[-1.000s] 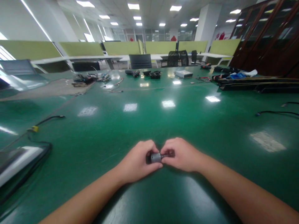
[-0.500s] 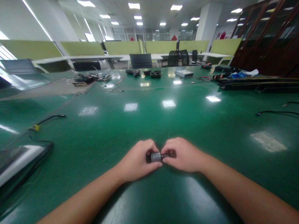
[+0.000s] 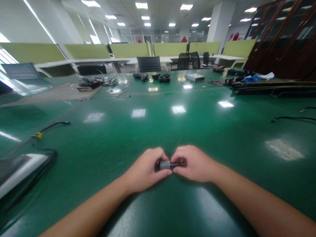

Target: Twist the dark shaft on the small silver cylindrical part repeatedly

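Observation:
Between my hands lies a small grey metal cylinder with a thin dark shaft [image 3: 165, 164], held level just above or on the green table [image 3: 153, 131]. My left hand [image 3: 148, 169] is closed round the cylinder's thicker body, thumb along the near side and fingers over the far side. On the shaft end, my right hand [image 3: 194, 164] pinches with thumb and fingers. The fingertips of both hands nearly meet. Fingers partly hide both ends, and the exact kind of part cannot be made out.
At left are a white-edged device [image 3: 24, 171] and a black cable [image 3: 55, 124]. Cable ends [image 3: 291, 118] lie at right. Farther back are dark long panels [image 3: 274, 89], a silver box [image 3: 195, 77], black parts [image 3: 164, 78] and a heap of electronics [image 3: 95, 82].
Almost nothing differs. Both hands and the cylinder sit a hair farther right in the view, with the same hold.

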The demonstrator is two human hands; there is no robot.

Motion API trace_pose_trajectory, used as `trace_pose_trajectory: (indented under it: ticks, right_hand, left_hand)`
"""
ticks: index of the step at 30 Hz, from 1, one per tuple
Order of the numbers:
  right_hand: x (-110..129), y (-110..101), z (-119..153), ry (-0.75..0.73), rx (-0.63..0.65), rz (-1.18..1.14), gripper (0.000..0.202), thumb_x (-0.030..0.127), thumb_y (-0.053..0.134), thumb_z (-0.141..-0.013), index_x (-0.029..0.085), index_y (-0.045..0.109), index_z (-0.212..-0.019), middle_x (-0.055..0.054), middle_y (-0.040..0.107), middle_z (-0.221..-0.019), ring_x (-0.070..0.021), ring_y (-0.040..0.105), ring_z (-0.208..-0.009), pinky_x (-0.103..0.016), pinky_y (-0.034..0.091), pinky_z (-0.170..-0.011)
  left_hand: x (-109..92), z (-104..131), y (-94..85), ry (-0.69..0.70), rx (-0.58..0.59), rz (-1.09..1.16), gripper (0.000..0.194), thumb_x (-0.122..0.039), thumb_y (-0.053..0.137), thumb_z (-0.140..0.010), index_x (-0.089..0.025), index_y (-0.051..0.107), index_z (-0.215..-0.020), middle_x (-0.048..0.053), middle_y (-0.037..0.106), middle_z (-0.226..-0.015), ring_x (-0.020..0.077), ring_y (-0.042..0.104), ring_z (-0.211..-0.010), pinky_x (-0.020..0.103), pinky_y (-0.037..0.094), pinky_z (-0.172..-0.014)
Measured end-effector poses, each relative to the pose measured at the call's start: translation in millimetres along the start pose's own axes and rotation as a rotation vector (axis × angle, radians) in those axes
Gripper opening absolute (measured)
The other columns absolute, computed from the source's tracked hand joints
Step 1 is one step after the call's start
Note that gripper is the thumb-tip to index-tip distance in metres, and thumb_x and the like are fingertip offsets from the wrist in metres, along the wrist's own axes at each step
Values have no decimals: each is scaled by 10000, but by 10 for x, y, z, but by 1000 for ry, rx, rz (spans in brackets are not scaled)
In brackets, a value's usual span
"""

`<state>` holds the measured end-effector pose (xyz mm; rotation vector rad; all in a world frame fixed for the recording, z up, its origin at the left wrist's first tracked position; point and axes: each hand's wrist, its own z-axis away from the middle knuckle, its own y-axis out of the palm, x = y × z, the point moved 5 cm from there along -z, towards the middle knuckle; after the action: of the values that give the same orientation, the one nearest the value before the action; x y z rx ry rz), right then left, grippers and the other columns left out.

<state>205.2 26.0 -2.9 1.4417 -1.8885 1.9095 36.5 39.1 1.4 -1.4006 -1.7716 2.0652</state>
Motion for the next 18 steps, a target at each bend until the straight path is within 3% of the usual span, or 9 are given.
trace_pose_trajectory:
  ticks: [18]
  right_hand:
    - [-11, -5, 9, 25, 0, -39, 129, 136, 731, -771, 194, 730, -886, 14, 661, -805, -116, 592, -715, -233, 426, -667]
  left_hand:
    - [-14, 1, -18, 1, -13, -9, 232, -365, 748, -826, -202, 618, -927, 6, 636, -872, 199, 584, -800, 305, 401, -711]
